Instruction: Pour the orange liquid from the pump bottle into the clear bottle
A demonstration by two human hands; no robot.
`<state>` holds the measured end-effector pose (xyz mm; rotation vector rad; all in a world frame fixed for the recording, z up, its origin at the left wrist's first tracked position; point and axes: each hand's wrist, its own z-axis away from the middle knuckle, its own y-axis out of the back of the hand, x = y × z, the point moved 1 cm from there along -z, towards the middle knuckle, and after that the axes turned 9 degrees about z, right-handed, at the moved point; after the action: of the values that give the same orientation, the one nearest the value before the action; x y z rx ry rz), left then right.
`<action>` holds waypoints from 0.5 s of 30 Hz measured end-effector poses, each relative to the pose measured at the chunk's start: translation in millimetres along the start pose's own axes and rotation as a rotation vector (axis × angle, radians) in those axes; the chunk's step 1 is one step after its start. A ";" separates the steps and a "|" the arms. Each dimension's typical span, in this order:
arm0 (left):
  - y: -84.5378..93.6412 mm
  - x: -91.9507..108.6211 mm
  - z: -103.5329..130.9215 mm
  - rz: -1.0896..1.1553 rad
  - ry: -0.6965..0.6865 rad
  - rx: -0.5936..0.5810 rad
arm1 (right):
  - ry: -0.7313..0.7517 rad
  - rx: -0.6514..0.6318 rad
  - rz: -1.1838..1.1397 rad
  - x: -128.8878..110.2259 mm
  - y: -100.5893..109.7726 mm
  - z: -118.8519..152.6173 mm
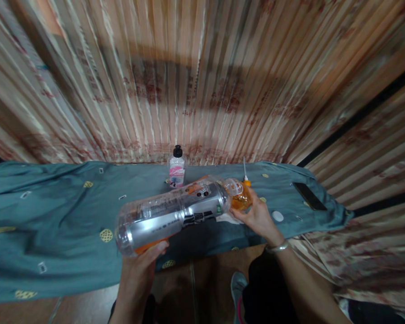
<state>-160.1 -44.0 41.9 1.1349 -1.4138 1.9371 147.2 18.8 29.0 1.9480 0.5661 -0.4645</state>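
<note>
My left hand (145, 256) grips a large clear plastic bottle (175, 213) with a silver and orange label near its base. The bottle lies tilted, almost level, in the air above the cloth, its far end pointing right. My right hand (258, 216) is wrapped round a smaller clear bottle (241, 200) with amber liquid in it. The two bottles overlap where they meet; whether their openings touch is hidden. Just behind the right hand is an orange pump top (246, 182) with a thin pale tube (245, 167) pointing away.
A small bottle with a black cap and pink label (177, 168) stands at the back of the teal cloth-covered surface (74, 216). A dark phone (309, 196) and a white round disc (277, 216) lie to the right. Patterned curtains (189, 81) hang behind and on the right.
</note>
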 end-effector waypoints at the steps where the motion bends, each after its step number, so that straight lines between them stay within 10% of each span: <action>1: 0.1 -0.8 -0.5 0.025 0.005 -0.013 | -0.002 0.000 0.004 0.5 -0.1 0.1; 15: 0.8 -3.5 0.3 0.062 0.012 -0.006 | -0.005 -0.020 -0.015 -0.2 0.4 -1.3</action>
<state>-158.8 -44.2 38.6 1.0876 -1.4635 1.9776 147.3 19.7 29.9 1.9239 0.5804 -0.4715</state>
